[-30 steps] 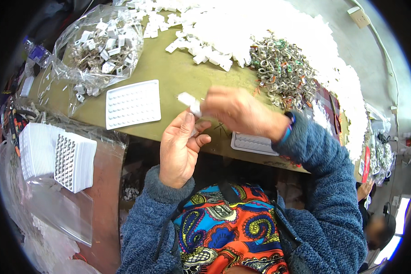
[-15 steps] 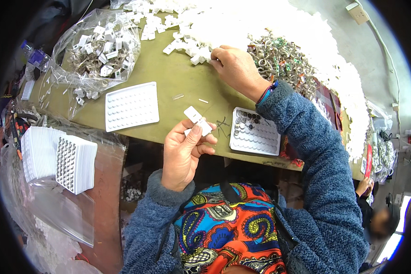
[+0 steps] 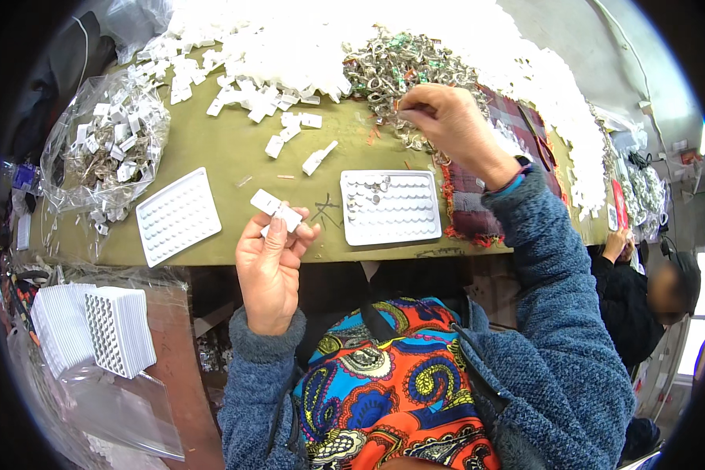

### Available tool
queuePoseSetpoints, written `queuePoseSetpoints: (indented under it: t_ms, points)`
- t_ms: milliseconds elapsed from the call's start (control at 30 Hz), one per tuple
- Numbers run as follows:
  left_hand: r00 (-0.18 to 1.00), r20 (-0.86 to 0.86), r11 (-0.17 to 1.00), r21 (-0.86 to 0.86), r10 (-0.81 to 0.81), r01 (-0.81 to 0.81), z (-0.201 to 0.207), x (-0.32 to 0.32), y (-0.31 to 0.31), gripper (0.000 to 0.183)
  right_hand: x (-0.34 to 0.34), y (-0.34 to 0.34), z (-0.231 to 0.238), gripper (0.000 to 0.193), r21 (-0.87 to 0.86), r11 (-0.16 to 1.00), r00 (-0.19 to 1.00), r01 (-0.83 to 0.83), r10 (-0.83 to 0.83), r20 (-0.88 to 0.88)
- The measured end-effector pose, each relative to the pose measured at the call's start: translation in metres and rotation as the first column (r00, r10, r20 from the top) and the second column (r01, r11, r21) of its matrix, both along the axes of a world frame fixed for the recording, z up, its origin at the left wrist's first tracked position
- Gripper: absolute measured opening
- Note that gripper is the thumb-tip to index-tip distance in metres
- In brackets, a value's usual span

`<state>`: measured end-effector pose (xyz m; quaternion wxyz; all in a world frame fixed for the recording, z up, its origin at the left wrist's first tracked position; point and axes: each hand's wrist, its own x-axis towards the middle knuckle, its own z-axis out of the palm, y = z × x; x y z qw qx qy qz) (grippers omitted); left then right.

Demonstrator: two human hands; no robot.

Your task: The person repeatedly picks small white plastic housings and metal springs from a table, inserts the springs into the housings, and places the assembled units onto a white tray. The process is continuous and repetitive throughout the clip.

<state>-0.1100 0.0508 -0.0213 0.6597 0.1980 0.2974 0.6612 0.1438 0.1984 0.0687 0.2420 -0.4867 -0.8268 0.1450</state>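
Note:
My left hand (image 3: 269,270) is closed on a small white plastic case (image 3: 266,201), pinched between thumb and fingers over the table's near part. The case looks like two white pieces joined at an angle. My right hand (image 3: 462,129) hovers at the near edge of a heap of silvery ring-shaped parts (image 3: 403,74) with green bits. Its fingertips are pressed together, and anything between them is hidden. Loose white cases (image 3: 319,157) lie on the green tabletop between my hands. Below them sits a white dimpled tray (image 3: 392,237) with a few small round metallic parts.
Another white tray (image 3: 178,219) lies at the left, beside a plastic bag (image 3: 110,145) of white and metal parts. A large white pile (image 3: 290,39) covers the far side. Stacked trays (image 3: 121,333) stand lower left. A person (image 3: 634,305) works at the right.
My right hand has left the white pieces and moved right to the metal heap. Several white cases now lie nearer on the table. My left hand keeps its hold; the view has shifted.

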Motion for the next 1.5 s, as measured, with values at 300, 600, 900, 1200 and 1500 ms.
queuePoseSetpoints:
  t_ms: [300,600,900,1200,1500]
  points:
    - [0.998,-0.059,1.000,0.020,0.010,-0.008,0.000,0.001,0.004,0.025,0.047,-0.015,0.008,0.016,-0.091,0.990,0.973,0.104,-0.083,0.214]
    - [0.998,-0.056,0.999,0.006,0.037,-0.037,0.003,0.007,0.009,0.020,0.053,-0.042,-0.010,0.019,-0.065,0.986,0.972,0.152,-0.137,0.190]
    - [0.992,-0.096,0.996,-0.026,0.085,-0.087,0.018,0.013,-0.004,0.022,0.085,-0.025,0.004,0.021,-0.146,0.986,0.857,0.082,-0.145,-0.495]
    - [0.989,-0.137,0.998,0.026,0.057,-0.054,0.030,0.029,-0.017,0.022,0.095,0.005,0.012,0.018,-0.016,0.987,0.575,-0.159,0.079,-0.815]
    - [0.992,-0.123,0.999,0.035,-0.005,0.010,0.040,0.044,-0.025,0.019,0.073,0.009,-0.006,0.019,-0.009,0.996,0.812,-0.094,0.072,-0.579]
